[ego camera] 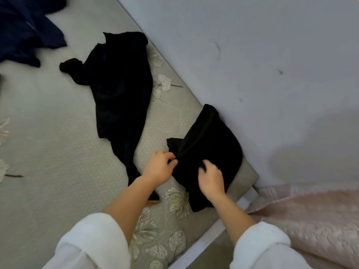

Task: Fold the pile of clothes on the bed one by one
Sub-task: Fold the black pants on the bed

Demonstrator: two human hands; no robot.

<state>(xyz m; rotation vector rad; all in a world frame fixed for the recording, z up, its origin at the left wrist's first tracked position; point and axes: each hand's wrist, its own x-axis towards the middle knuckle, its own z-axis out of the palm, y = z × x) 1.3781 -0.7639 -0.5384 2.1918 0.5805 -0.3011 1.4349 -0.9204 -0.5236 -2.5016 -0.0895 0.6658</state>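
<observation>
A folded black garment lies near the bed's right corner, close to the wall. My left hand pinches its left edge between thumb and fingers. My right hand rests on top of it with the fingers curled into the cloth. A second black garment lies spread and unfolded in the middle of the bed, one twisted sleeve sticking out to the left. A dark navy heap of clothes sits at the far left corner of the view.
The bed has a grey-green cover with pale leaf prints. A grey wall runs along its right side. A white bed frame edge and a pink patterned fabric lie at the lower right.
</observation>
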